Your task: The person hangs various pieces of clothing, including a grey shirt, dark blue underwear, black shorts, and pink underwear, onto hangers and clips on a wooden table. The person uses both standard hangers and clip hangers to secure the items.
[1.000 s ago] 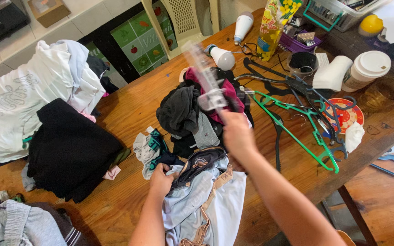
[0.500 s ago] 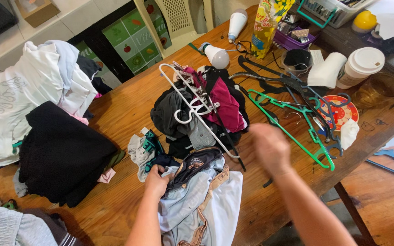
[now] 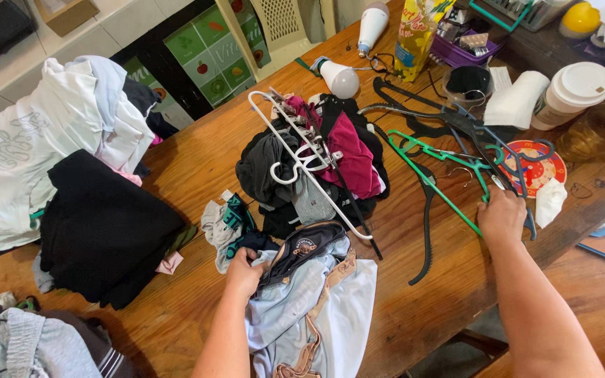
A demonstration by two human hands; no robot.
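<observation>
Reaching to the right middle of the frame, the right hand (image 3: 502,213) closes on the green hanger (image 3: 442,178), which lies in a tangle of hangers on the desk (image 3: 197,168). Lower down, near the bottom middle, the left hand (image 3: 245,269) grips the edge of a pale blue shirt (image 3: 302,308) lying flat on the desk.

The shirt is not on a hanger yet, so that part looks just begun. One messy pile of clothes (image 3: 309,168) in the middle looks unsorted. One white hanger (image 3: 302,164) rests on top of it.

Counting hangers: one white, one green, and about three dark ones (image 3: 449,122), though they cross over so much I cannot be sure. At the left sit a black pile (image 3: 103,227) and a white pile (image 3: 29,154). Two light bulbs (image 3: 341,78) lie at the top, and one paper cup (image 3: 572,91) stands at the upper right.
</observation>
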